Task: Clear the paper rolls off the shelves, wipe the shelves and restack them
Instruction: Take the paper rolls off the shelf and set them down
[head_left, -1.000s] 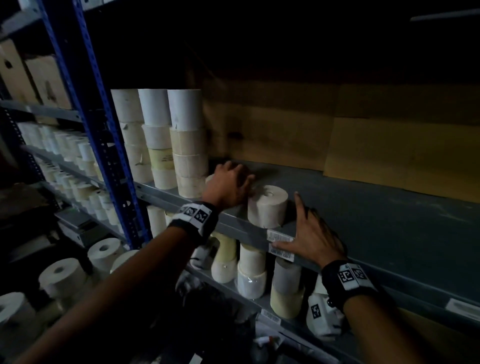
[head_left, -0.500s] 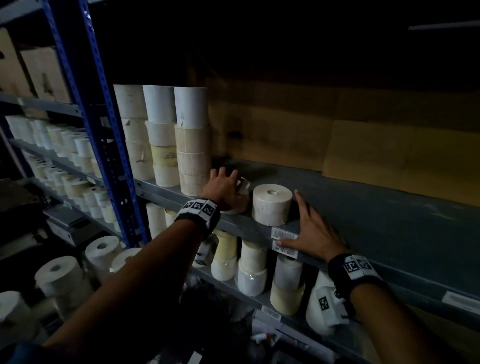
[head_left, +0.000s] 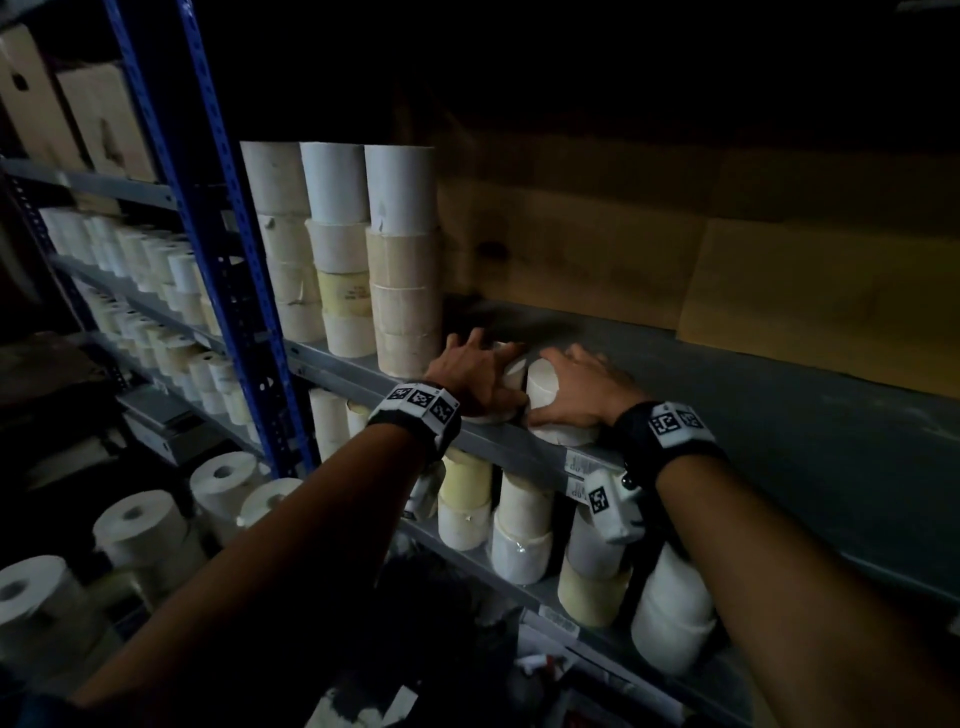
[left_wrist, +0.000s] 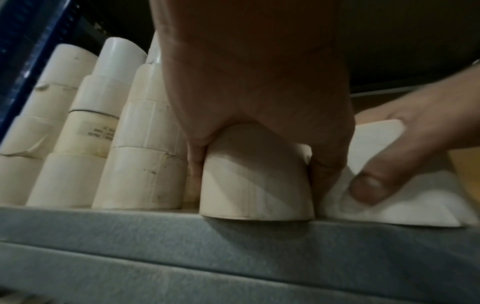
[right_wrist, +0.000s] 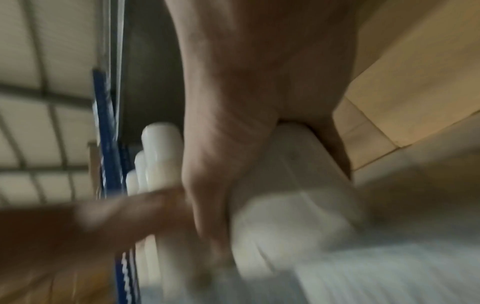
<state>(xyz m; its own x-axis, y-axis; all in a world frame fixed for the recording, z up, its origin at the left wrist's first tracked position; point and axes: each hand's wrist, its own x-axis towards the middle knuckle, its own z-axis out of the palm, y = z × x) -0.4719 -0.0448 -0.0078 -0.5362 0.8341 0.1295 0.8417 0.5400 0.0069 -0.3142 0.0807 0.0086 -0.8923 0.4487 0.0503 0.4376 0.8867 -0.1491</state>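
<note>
With each hand's fingers wrapping one roll, left hand (left_wrist: 254, 86) and right hand (head_left: 582, 387) should be seating them flush on the shelf (left_wrist: 233, 246).

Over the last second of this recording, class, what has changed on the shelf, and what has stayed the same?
The right hand left the shelf's front edge, moved left and took hold of the right paper roll. The two rolls, apart a second ago, now stand side by side at the edge. The left hand still grips the left roll. The stacked rolls and the grey shelf are unchanged.
</note>
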